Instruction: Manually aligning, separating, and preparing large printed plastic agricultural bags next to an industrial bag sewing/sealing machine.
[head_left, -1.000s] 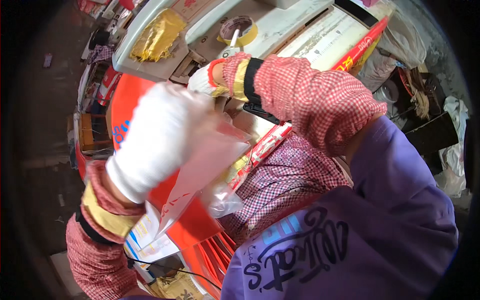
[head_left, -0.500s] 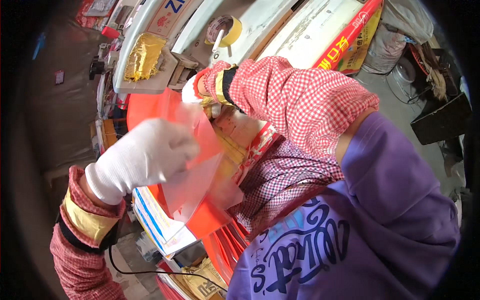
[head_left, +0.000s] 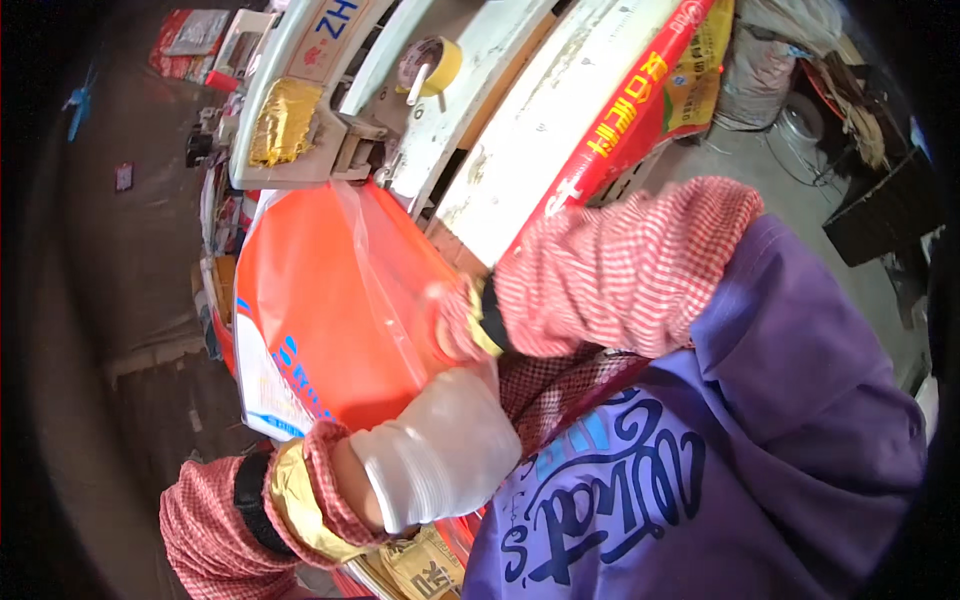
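Note:
A large orange-red plastic bag or sheet with blue print and a white edge lies before me, its far end at the head of a white sewing machine. A clear film fold runs along its right part. My left hand, in a white knitted glove, is at the bag's near edge by my lap; its fingers are hidden. My right hand is at the bag's right edge, mostly hidden and smeared by motion, just beyond the left one. Whether either hand grips the bag I cannot tell.
A tape roll with a white stick hangs on the machine. Gold tape covers part of its head. A red and yellow printed sheet edges the white table. Stuffed sacks and a dark box stand at the right.
My left hand has come down and right toward my lap. The right hand has drawn back from the machine head toward me. The orange-red bag now lies spread out wider and flatter.

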